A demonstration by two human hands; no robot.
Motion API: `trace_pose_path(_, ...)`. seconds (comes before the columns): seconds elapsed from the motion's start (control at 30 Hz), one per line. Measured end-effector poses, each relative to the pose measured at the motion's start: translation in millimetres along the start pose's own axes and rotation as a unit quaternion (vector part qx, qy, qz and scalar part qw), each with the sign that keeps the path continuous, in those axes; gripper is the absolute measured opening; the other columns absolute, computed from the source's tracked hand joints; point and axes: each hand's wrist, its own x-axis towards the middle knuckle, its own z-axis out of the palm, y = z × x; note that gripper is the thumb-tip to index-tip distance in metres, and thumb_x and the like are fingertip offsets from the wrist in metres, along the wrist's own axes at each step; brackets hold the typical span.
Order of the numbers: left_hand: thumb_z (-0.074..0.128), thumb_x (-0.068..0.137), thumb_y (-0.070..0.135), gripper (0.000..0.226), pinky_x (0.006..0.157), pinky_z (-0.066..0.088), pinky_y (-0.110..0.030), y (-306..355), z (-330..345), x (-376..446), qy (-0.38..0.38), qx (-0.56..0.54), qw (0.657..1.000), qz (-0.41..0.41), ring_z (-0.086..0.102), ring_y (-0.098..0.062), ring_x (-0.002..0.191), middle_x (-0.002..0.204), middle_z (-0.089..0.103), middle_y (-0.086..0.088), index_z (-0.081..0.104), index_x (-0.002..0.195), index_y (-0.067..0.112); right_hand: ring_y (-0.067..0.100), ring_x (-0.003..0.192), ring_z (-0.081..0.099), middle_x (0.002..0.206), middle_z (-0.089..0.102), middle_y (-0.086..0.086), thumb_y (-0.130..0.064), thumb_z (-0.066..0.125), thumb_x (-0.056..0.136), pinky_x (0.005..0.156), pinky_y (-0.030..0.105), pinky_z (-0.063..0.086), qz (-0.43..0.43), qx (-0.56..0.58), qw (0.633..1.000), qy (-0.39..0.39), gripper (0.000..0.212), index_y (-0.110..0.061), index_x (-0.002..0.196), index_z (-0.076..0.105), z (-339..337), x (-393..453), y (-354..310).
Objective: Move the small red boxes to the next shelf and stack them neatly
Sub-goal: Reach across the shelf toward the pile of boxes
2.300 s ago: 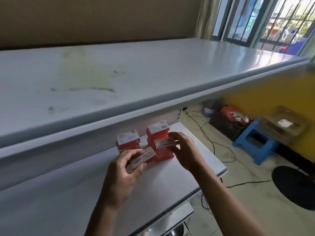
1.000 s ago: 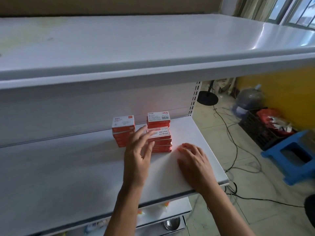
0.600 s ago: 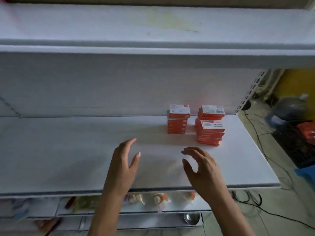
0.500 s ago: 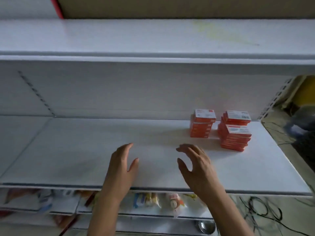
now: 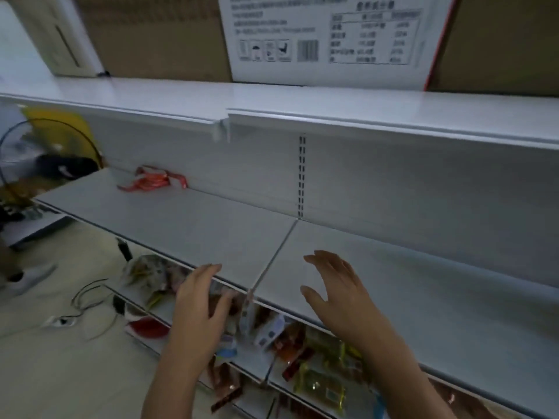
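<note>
Landmark: seam (image 5: 273, 258) between two panels of the middle shelf (image 5: 187, 225). Left hand (image 5: 198, 309) is held just left of the seam, right hand (image 5: 335, 294) just right of it; fingers of both are spread and relaxed, nothing held. Small red boxes are not in view; at 0.5 s ago three stacks stood far right of the hands, so the view has swung left. Red wrappers (image 5: 151, 181) lie far left of the seam. Judgement: boxes are light, stiff card; best pinched by opposite sides.
</note>
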Motion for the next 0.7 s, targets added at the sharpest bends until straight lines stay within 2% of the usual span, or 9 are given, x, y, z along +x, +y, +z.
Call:
trace_pose_path(0.13,0.052,0.094,0.03,0.04,0.104,0.028,-0.025,-39.2,-28.2,21.9,0.027,-0.011,0.999,-0.019,0.033,-0.01,0.13,0.139,0.037,0.007,0.044,0.133,0.028,0.014,0.132,0.034,0.145,0.036,-0.006,-0.038,0.048,0.095,0.108,0.029,0.029,-0.005,0.025,1.0,-0.007,0.047,-0.027,0.139,0.037,35.1,43.4,-35.3)
trace_pose_path(0.23,0.053,0.094,0.03,0.041,0.101,0.027,-0.019,-70.0,-43.7,46.1,0.037,-0.025,0.999,-0.025,0.032,-0.002,0.125,0.139,0.035,0.011,0.044,0.134,0.027,0.013,0.132,0.033,0.145,0.036,-0.007,-0.037,0.048,0.095,0.109,0.03,0.029,-0.006,0.048,0.998,-0.029,0.046,-0.027,0.139,0.038,63.2,79.8,-57.2)
trace_pose_path(0.37,0.055,0.094,0.028,0.041,0.089,0.021,0.007,-120.8,-61.9,81.5,0.03,-0.022,0.998,-0.043,0.035,0.0,0.122,0.14,0.038,0.007,0.046,0.133,0.024,0.007,0.128,0.036,0.14,0.04,-0.014,-0.039,0.047,0.095,0.106,0.026,0.031,0.003,0.092,0.994,-0.05,0.042,-0.033,0.136,0.039,106.7,135.6,-83.1)
trace_pose_path(0.43,0.055,0.094,0.032,0.043,0.093,0.023,0.002,-151.5,-76.2,102.0,0.024,-0.017,0.998,-0.058,0.035,-0.004,0.125,0.14,0.039,0.007,0.045,0.135,0.025,0.007,0.128,0.037,0.138,0.041,-0.016,-0.039,0.048,0.095,0.107,0.029,0.033,0.005,0.112,0.992,-0.054,0.041,-0.036,0.134,0.039,132.1,168.7,-100.2)
trace_pose_path(0.5,0.053,0.093,0.034,0.044,0.098,0.03,-0.013,-182.8,-93.1,123.4,0.031,-0.007,0.997,-0.064,0.038,-0.006,0.124,0.136,0.043,0.006,0.045,0.135,0.024,0.007,0.128,0.037,0.138,0.041,-0.015,-0.038,0.05,0.094,0.108,0.032,0.033,0.007,0.129,0.989,-0.069,0.042,-0.036,0.135,0.039,155.6,202.9,-120.6)
trace_pose_path(0.53,0.052,0.093,0.033,0.044,0.097,0.03,-0.016,-195.7,-101.5,132.6,0.034,-0.005,0.997,-0.068,0.039,-0.005,0.123,0.134,0.044,0.007,0.045,0.135,0.023,0.006,0.128,0.037,0.138,0.041,-0.016,-0.038,0.051,0.094,0.108,0.032,0.033,0.01,0.144,0.987,-0.074,0.044,-0.035,0.136,0.039,166.9,218.4,-131.0)
trace_pose_path(0.7,0.055,0.093,0.028,0.039,0.095,0.033,-0.022,-249.8,-127.0,171.7,0.039,-0.031,0.993,-0.102,0.036,0.004,0.118,0.128,0.041,0.017,0.041,0.128,0.038,0.007,0.13,0.036,0.14,0.04,-0.013,-0.035,0.054,0.093,0.107,0.03,0.034,-0.008,0.161,0.982,-0.1,0.048,-0.032,0.138,0.038,215.8,282.2,-171.9)
